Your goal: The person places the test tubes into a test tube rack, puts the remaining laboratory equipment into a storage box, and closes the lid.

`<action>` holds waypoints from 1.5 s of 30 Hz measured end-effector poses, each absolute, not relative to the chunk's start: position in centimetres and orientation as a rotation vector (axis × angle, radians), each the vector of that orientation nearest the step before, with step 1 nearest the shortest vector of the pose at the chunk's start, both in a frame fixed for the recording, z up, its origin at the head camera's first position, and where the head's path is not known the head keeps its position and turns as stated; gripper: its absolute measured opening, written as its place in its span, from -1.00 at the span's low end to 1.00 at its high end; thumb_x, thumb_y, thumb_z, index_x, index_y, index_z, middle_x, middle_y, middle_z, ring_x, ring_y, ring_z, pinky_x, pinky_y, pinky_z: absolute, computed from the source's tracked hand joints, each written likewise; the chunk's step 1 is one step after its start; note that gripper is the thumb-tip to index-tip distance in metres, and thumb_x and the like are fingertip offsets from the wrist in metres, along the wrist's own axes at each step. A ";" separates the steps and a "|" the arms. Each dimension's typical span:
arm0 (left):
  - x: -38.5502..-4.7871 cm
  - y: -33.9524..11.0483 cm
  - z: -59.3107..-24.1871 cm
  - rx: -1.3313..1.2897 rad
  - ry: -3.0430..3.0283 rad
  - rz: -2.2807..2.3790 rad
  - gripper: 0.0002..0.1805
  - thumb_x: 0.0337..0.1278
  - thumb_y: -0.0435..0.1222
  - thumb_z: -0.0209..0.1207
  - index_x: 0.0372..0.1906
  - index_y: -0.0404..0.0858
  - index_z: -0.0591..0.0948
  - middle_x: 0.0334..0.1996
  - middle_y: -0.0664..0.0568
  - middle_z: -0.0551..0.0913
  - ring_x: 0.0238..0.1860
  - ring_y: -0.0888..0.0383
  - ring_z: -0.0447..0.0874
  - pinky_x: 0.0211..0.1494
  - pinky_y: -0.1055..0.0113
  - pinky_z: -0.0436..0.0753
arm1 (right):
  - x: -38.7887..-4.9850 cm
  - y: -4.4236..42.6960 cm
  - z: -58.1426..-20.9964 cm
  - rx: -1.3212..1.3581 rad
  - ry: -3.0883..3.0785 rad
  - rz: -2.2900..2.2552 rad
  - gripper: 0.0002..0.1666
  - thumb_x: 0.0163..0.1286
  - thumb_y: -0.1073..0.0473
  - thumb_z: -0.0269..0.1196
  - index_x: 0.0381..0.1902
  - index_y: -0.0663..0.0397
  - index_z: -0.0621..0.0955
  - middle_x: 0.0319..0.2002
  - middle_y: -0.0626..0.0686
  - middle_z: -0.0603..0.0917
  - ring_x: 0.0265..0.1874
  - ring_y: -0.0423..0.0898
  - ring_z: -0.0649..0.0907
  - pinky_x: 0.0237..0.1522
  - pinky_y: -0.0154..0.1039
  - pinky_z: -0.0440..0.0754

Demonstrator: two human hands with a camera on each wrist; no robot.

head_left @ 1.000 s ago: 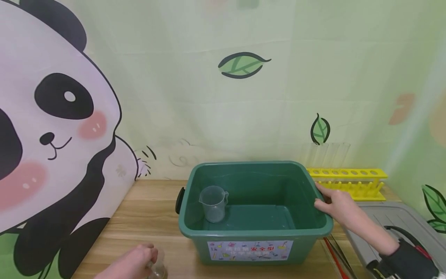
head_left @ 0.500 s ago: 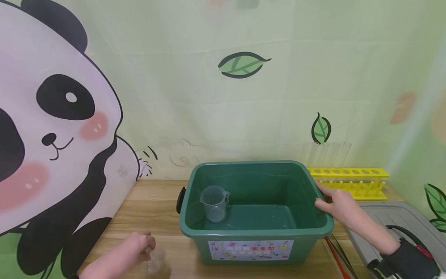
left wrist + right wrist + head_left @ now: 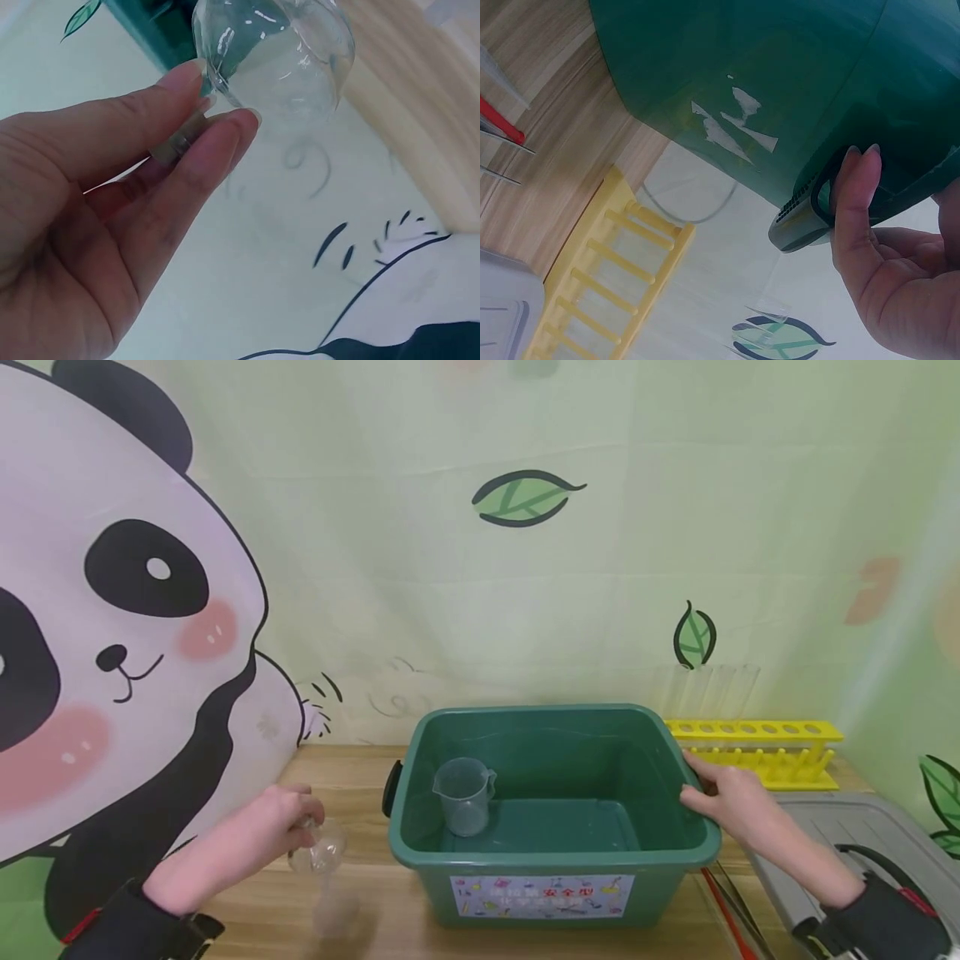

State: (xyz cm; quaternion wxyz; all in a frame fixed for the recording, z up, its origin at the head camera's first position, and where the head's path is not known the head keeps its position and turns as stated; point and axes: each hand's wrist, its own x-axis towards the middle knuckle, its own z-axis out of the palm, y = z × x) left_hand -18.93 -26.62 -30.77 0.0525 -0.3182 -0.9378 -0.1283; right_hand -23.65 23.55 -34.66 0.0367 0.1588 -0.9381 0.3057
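My left hand (image 3: pixel 273 822) pinches a clear glass vessel with a rounded, bulbous body (image 3: pixel 326 852) above the wooden table, left of a green plastic bin (image 3: pixel 547 862). In the left wrist view, thumb and fingers close round the narrow end of the glass vessel (image 3: pixel 277 60), where a small brownish-grey cylindrical piece (image 3: pixel 178 142) shows between them; its exact kind is unclear. My right hand (image 3: pixel 738 806) grips the bin's right side, thumb at the rim. From the right wrist, its fingertips curl at the bin's dark handle (image 3: pixel 806 210). A clear plastic measuring jug (image 3: pixel 463 802) stands inside the bin, at left.
A yellow rack (image 3: pixel 757 731) with several clear test tubes (image 3: pixel 720 689) stands behind at right. A grey lid (image 3: pixel 817 827) lies under my right forearm. Beside it are a red-handled tool (image 3: pixel 727 914) and thin metal rods. A patterned cloth backs the wooden table (image 3: pixel 367 785).
My left hand has lifted the glass vessel from the table's front edge, moving up and slightly left. The right hand keeps its grip on the bin, which stays put.
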 end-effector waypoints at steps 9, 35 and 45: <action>-20.2 -25.4 -27.8 -1.028 -2.786 -0.260 -0.81 -0.33 -0.54 0.34 -0.52 -0.33 0.56 -0.54 0.11 0.49 -0.53 0.23 0.46 -0.51 0.39 0.47 | -23.7 23.5 -34.6 0.504 -2.866 0.951 -0.33 0.23 0.27 0.14 0.19 0.57 0.20 -0.45 0.09 0.60 -0.63 -0.13 0.48 -0.72 -0.30 0.35; -23.8 -18.8 -21.9 -1.179 -2.811 -0.134 -0.87 -0.19 -0.51 0.31 -0.47 -0.31 0.60 -0.52 0.10 0.50 -0.47 0.21 0.46 -0.40 0.39 0.48 | -23.8 23.5 -34.4 0.515 -2.851 0.935 -0.34 0.23 0.28 0.13 0.19 0.57 0.21 -0.51 0.03 0.57 -0.66 -0.13 0.44 -0.73 -0.31 0.29; -25.2 -15.3 -22.2 -1.227 -2.902 -0.067 -0.83 -0.22 -0.48 0.34 -0.42 -0.31 0.60 -0.49 0.08 0.53 -0.43 0.17 0.46 -0.33 0.37 0.49 | -23.8 23.5 -34.7 0.498 -2.851 0.954 -0.34 0.23 0.29 0.14 0.19 0.56 0.21 -0.49 0.05 0.59 -0.65 -0.13 0.46 -0.72 -0.30 0.33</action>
